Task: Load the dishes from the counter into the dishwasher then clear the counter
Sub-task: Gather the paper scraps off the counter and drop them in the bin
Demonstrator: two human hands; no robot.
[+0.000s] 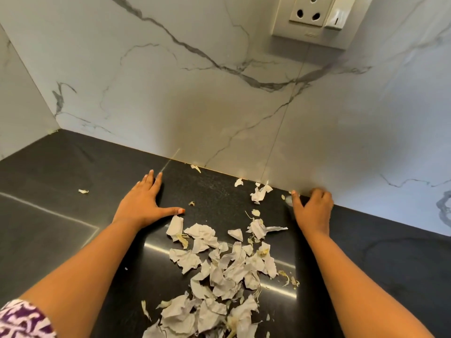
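A heap of torn white paper scraps (219, 269) mixed with pale vegetable peel lies on the black counter (61, 172) between my arms. My left hand (144, 203) lies flat on the counter, fingers straight and thumb stretched right toward the nearest scrap. My right hand (313, 208) sits at the foot of the wall with its fingers loosely curled and fingertips on the counter; it holds nothing that I can see. A small cluster of scraps (260, 192) lies by the wall, just left of my right hand. No dishes or dishwasher are in view.
A marble-patterned wall (219, 93) rises right behind the counter and turns a corner at the far left. A wall socket (314, 18) is mounted high on the right. One stray scrap (83, 191) lies far left on the counter.
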